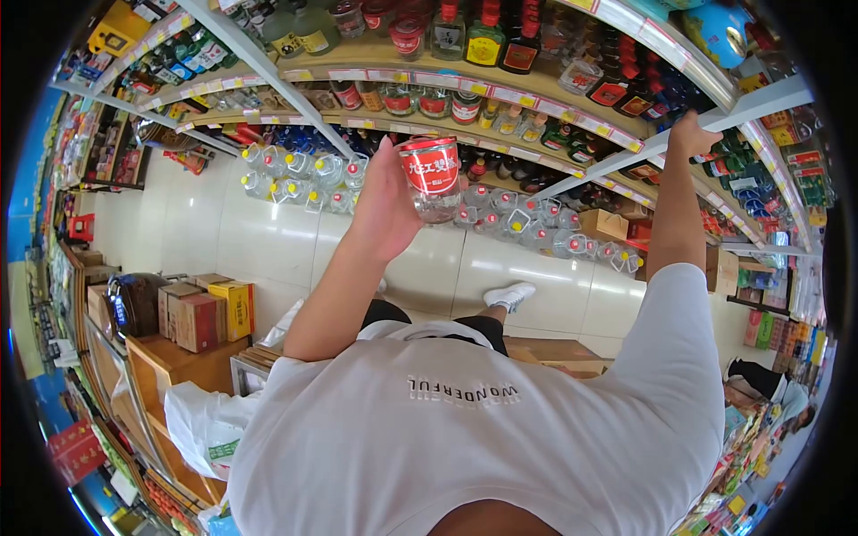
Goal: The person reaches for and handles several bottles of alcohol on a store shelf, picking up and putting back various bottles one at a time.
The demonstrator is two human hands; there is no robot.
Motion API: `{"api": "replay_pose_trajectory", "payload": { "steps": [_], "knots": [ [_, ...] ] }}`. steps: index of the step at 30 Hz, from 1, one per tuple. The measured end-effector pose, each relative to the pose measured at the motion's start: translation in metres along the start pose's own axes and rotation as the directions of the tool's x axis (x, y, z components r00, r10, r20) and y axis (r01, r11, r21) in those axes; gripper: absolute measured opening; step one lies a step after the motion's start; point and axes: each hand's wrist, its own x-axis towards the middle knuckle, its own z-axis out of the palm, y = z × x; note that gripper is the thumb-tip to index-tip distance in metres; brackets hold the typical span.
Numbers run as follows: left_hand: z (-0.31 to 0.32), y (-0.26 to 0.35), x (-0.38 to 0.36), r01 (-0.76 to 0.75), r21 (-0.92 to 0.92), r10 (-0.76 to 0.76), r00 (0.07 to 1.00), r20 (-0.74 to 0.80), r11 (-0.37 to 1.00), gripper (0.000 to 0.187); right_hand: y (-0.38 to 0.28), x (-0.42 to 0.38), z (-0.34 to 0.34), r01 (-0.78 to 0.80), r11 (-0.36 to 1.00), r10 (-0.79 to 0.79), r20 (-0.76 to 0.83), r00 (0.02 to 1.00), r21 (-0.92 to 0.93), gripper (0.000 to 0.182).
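Note:
My left hand [386,195] is closed around a clear glass jar with a red lid and a red label [433,174], held upright in front of the lower shelves. The fingers behind the jar are mostly hidden. Out to the right, my right hand [692,140] is on a grey metal shelf post [742,109], its visible fingers bent against it. Bottles with red caps [630,96] stand on the shelf just left of that hand.
Curved shelves [509,89] of bottles and jars span the top. Large clear plastic jugs [527,223] line the floor below them. Cardboard boxes [194,319] sit on a wooden stand at left, beside a white plastic bag [201,424]. A person [760,380] is at the far right.

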Motion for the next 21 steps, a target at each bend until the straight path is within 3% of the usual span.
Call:
{"api": "replay_pose_trajectory", "payload": {
  "steps": [7, 11, 17, 21],
  "knots": [
    [-0.004, -0.001, 0.002, -0.003, 0.019, 0.004, 0.999, -0.054, 1.000, 0.068, -0.002, -0.001, 0.000, -0.017, 1.000, 0.018, -0.007, 1.000, 0.019, 0.060],
    [-0.017, -0.008, 0.006, -0.071, 0.019, 0.071, 0.997, -0.026, 0.997, 0.045, 0.005, 0.005, 0.003, -0.012, 1.000, 0.012, 0.007, 1.000, -0.008, 0.061],
    [-0.025, 0.022, 0.042, -0.169, 0.229, 0.198, 0.974, -0.113, 0.959, 0.036, 0.006, 0.004, 0.006, -0.006, 1.000, 0.006, -0.024, 1.000, 0.004, 0.061],
    [-0.066, 0.076, 0.105, -0.285, 0.400, 0.318, 0.948, -0.017, 0.871, 0.042, 0.009, 0.005, 0.007, -0.009, 1.000, 0.009, -0.021, 1.000, 0.010, 0.061]
  ]
}}
